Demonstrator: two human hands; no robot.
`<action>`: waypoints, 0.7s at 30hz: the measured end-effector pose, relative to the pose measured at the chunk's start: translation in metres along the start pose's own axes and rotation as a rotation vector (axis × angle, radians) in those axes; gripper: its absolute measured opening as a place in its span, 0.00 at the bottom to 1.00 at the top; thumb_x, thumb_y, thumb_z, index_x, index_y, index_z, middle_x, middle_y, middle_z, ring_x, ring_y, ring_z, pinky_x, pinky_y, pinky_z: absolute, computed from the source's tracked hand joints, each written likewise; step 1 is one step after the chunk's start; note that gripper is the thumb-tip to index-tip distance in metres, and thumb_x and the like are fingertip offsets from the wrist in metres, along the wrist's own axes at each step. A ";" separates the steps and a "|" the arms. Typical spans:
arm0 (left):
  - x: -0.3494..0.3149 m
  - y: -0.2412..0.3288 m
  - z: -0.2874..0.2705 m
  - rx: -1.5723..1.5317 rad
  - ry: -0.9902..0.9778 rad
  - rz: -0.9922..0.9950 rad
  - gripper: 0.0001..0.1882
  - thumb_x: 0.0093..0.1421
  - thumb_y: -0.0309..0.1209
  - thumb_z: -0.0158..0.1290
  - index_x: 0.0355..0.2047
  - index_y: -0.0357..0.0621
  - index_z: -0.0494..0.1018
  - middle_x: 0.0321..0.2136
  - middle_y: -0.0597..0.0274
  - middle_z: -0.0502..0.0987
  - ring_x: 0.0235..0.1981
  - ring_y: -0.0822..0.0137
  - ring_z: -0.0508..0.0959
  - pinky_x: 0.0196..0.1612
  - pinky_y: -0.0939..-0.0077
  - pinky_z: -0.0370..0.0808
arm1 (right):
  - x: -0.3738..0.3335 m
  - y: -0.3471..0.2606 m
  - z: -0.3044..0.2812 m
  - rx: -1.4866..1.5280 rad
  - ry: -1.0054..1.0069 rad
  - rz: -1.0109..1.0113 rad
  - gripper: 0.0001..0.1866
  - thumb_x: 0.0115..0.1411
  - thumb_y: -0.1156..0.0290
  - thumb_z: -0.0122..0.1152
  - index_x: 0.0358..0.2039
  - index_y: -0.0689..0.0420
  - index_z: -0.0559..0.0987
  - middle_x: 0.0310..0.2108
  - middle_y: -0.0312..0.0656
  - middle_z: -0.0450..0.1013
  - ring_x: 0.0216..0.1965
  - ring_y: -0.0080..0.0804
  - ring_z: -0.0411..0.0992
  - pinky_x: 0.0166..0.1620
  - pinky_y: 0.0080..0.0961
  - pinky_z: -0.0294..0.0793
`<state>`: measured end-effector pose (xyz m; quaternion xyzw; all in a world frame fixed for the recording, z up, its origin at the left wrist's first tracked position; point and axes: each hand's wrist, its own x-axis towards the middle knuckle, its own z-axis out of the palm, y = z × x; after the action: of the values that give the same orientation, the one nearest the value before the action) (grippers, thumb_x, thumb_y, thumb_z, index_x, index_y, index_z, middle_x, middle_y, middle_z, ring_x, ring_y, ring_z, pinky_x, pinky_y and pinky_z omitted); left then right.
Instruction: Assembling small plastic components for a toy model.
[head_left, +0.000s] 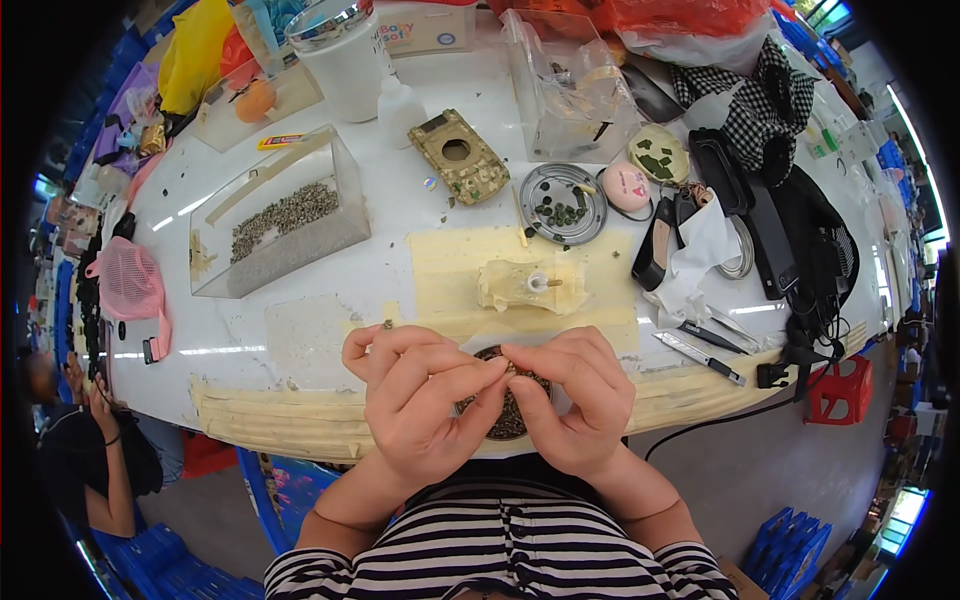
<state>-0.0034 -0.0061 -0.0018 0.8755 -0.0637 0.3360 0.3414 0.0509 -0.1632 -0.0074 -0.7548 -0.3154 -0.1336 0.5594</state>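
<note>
Left hand (425,405), right hand (580,400), both pinching, coarse brown grains (508,418) below

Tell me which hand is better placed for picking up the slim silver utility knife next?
Probably the right hand: the utility knife lies to its right, while the left hand is farther away. Both hands are close together, and neither looks clearly free.

- bright, fairly even light across the white counter (390,270)
- thin streaks of glare on its surface (mostly left and right of the middle)
- a strip light (921,165) glowing white at the right rim
- hands (425,410) reasonably sharp, far surroundings soft
- straight edges bowed, corners black
</note>
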 end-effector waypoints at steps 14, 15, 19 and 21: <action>-0.002 -0.001 -0.006 0.021 -0.023 -0.026 0.14 0.46 0.27 0.68 0.36 0.56 0.83 0.30 0.79 0.77 0.38 0.70 0.73 0.55 0.59 0.53 | 0.003 -0.003 0.000 0.089 -0.027 0.058 0.11 0.49 0.79 0.73 0.34 0.59 0.83 0.29 0.40 0.78 0.29 0.37 0.74 0.34 0.27 0.70; -0.002 -0.001 -0.005 0.022 -0.014 -0.032 0.14 0.47 0.27 0.68 0.35 0.56 0.83 0.30 0.78 0.77 0.38 0.70 0.73 0.55 0.59 0.53 | 0.004 -0.004 0.001 0.081 -0.011 0.055 0.11 0.49 0.79 0.73 0.35 0.59 0.84 0.29 0.39 0.78 0.29 0.36 0.74 0.34 0.27 0.70; -0.001 0.000 -0.003 0.011 -0.018 -0.028 0.14 0.46 0.27 0.69 0.34 0.55 0.83 0.29 0.77 0.76 0.37 0.69 0.73 0.54 0.62 0.54 | 0.001 -0.001 0.002 0.011 0.040 -0.066 0.15 0.47 0.79 0.74 0.37 0.58 0.85 0.29 0.39 0.78 0.28 0.35 0.74 0.33 0.26 0.71; 0.000 0.001 -0.003 0.010 -0.013 -0.022 0.14 0.46 0.26 0.69 0.34 0.55 0.83 0.29 0.76 0.76 0.36 0.69 0.73 0.54 0.63 0.54 | 0.000 0.000 0.000 0.016 0.035 -0.054 0.14 0.49 0.80 0.72 0.39 0.60 0.85 0.30 0.40 0.79 0.28 0.34 0.75 0.32 0.25 0.72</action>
<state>-0.0053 -0.0050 -0.0001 0.8800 -0.0548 0.3267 0.3403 0.0510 -0.1628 -0.0074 -0.7390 -0.3268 -0.1592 0.5671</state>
